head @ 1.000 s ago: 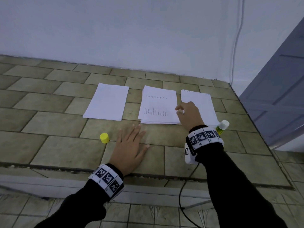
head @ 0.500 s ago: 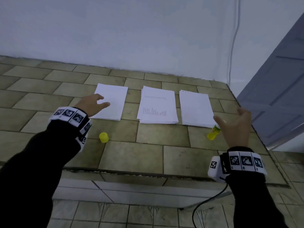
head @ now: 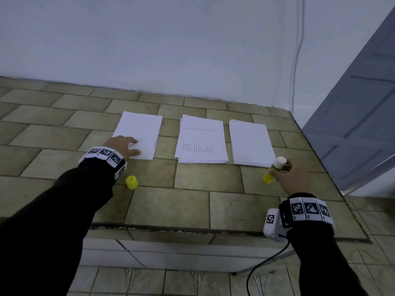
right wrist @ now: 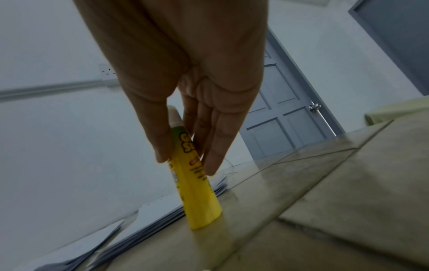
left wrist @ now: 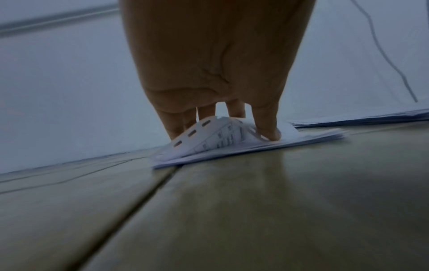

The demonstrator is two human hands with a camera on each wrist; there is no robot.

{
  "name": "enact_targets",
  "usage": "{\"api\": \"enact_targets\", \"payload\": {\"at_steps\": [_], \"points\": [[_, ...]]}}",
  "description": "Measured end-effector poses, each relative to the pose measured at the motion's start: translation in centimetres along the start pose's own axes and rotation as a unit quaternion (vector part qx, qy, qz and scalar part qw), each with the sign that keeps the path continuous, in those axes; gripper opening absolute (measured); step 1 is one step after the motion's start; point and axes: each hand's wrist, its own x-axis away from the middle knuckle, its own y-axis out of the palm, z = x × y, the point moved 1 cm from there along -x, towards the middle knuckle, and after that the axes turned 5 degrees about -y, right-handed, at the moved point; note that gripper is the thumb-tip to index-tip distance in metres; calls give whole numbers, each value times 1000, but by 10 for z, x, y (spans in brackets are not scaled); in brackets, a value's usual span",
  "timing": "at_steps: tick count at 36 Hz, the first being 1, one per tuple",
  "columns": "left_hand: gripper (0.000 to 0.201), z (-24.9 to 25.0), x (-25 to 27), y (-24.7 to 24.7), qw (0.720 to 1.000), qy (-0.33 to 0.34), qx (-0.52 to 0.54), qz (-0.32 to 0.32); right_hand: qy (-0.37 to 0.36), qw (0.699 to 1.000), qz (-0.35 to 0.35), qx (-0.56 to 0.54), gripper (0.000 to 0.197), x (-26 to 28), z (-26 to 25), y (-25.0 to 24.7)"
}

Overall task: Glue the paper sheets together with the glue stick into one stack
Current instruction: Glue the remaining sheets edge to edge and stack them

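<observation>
Three white paper piles lie in a row on the tiled counter [head: 192, 199]: the left pile [head: 141, 131], the printed middle pile [head: 202, 139] and the right pile [head: 251, 144]. My left hand [head: 125, 146] is on the left pile's near corner. There, thumb and fingers [left wrist: 267, 128] pinch the top sheet [left wrist: 216, 137], which buckles upward. My right hand [head: 292, 176] grips the uncapped yellow glue stick [head: 274, 169] by the right pile's near corner. The glue stick [right wrist: 197, 192] is tilted, its base on the tiles, between my right hand's [right wrist: 185, 161] thumb and fingers.
The yellow cap [head: 131, 182] stands on the tiles just near of my left wrist. The counter's right edge runs close beside my right hand, with a grey door [head: 352, 124] beyond. A cable [head: 297, 60] hangs down the white back wall.
My left hand dropped onto the left pile's near corner and pinched up the top sheet. My right hand came down and took hold of the glue stick, raising its tip off the tiles.
</observation>
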Motion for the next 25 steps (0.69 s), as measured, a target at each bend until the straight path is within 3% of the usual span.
{"api": "enact_targets", "payload": {"at_steps": [5, 10, 12, 17, 20, 25], "points": [[52, 1, 5, -11, 994, -19, 97, 38, -4, 1000, 0, -4, 43, -1, 1, 0], [77, -4, 21, -43, 968, -23, 216, 127, -8, 1000, -6, -5, 44, 0, 1, 0], [65, -2, 32, -59, 954, -22, 245, 169, -12, 1000, -5, 0, 45, 0, 2, 0], [59, 19, 76, -84, 915, 94, 312, 240, -18, 1000, -4, 13, 43, 0, 1, 2], [44, 42, 111, -79, 912, 191, 302, 202, -17, 1000, -14, 10, 42, 1, 0, 4], [71, 73, 144, -39, 920, 337, 197, 49, -22, 999, -34, 9, 41, 3, -4, 8]]}}
